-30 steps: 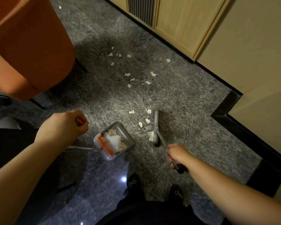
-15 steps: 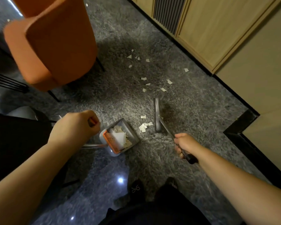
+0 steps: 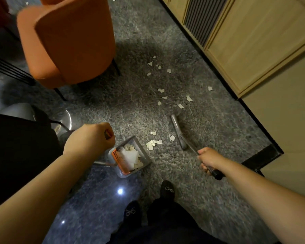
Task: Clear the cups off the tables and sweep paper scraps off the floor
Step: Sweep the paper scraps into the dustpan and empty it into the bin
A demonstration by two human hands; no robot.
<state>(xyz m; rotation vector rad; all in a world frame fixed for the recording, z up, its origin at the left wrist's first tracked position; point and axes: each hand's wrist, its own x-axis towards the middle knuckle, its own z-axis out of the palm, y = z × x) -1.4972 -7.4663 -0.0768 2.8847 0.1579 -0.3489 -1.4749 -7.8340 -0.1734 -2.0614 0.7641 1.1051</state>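
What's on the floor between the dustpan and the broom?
In the head view, a small bunch of paper scraps lies on the carpet between the dustpan and the broom.

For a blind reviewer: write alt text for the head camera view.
Seen from above, a person's right hand grips a broom beside a small cluster of paper scraps on grey carpet, while the left hand holds a dustpan already holding scraps. More scraps lie farther off, between an orange chair and wooden cabinets.
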